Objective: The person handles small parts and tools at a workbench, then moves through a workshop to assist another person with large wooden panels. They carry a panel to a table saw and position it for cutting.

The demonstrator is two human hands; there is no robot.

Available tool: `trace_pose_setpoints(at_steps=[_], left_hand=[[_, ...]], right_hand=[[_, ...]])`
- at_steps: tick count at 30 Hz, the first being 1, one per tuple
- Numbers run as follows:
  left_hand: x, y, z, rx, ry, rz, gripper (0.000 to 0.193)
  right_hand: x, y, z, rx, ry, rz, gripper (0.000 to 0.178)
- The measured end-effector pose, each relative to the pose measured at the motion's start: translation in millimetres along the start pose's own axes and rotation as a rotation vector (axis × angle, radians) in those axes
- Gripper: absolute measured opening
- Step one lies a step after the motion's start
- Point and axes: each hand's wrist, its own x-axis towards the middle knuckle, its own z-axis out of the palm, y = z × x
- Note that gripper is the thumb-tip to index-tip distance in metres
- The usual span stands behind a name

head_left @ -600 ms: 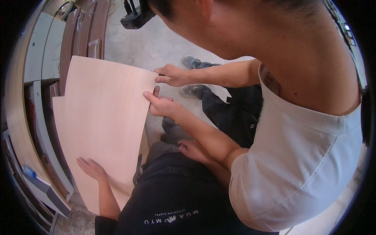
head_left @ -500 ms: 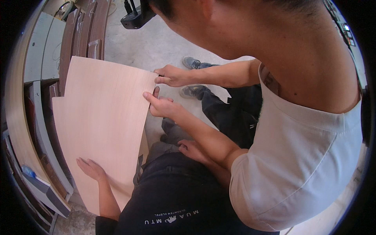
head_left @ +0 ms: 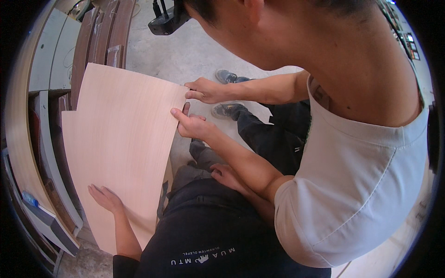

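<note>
A large pale wood-grain board [head_left: 125,134] leans across the left of the view, with a stepped notch on its left edge. My left hand [head_left: 106,198] lies flat on the board's lower part, fingers stretched out. Over by my lap, my right hand [head_left: 225,176] rests holding nothing, its fingers loosely apart and its forearm partly behind a co-worker's arm. At the board's upper right edge, the co-worker's one hand [head_left: 204,90] pinches near the corner. Just below it, their other hand [head_left: 190,124] grips the same edge, thumb on the face; what the fingers behind hold is hidden.
The co-worker in a pale sleeveless top [head_left: 352,185] leans in close from the right. Brown planks [head_left: 99,41] stand beyond the board. A rack with panels [head_left: 44,139] lines the left side, with a blue object [head_left: 30,199] on it. Concrete floor [head_left: 176,55] shows ahead.
The view has shifted slightly, and the board's top edge sits a little higher. My left hand stays flat on the board; the co-worker's hands keep their places on its edge.
</note>
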Motion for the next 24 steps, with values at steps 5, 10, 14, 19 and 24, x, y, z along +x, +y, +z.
trace_pose_setpoints(at_steps=[5,10,14,19,24], left_hand=[[0,2,-1,-0.012,0.005,-0.008,0.05],[1,4,-2,0.004,-0.004,-0.016,0.05],[1,4,-3,-0.019,-0.003,-0.034,0.051],[0,4,-1,0.007,-0.023,-0.043,0.05],[1,2,0,0.006,-0.006,-0.027,0.05]], right_hand=[[52,-8,40,-0.153,0.041,-0.06,0.058],[46,4,38,-0.106,0.115,-0.041,0.062],[52,-1,42,0.01,0.082,0.268,0.062],[21,5,20,0.041,0.124,0.336,0.056],[-84,-3,-71,2.215,-0.341,0.662,0.042]])
